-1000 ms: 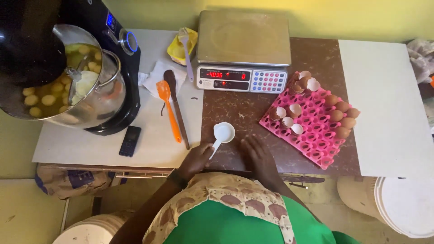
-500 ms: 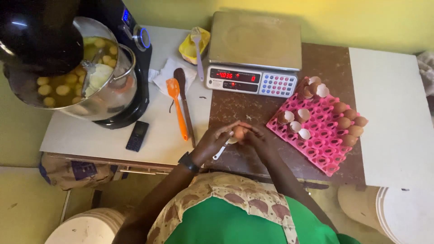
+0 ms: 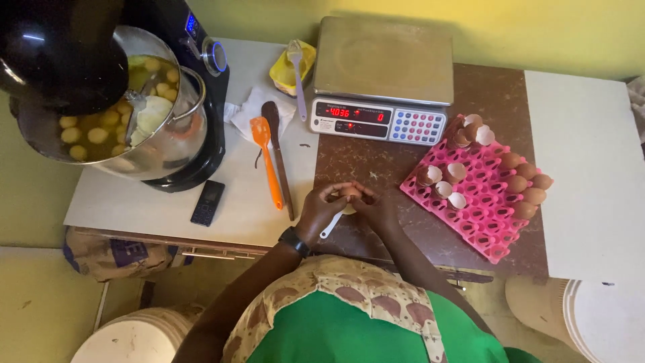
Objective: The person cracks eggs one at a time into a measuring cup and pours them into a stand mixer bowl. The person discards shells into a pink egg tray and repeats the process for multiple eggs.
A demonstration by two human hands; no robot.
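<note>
Both hands, left hand [image 3: 324, 207] and right hand [image 3: 377, 207], clasp a brown egg [image 3: 351, 193] over the small white measuring cup [image 3: 334, 224] beneath, mid-crack, so thumbs must part the shell.

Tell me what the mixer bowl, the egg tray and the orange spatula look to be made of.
Mixer bowl: likely stainless steel, its wall shiny and mirror-like.
Egg tray: probably moulded plastic, uniform bright pink with crisp, even cells.
Orange spatula: seemingly silicone or plastic, matte, one solid colour from blade to handle.
</note>
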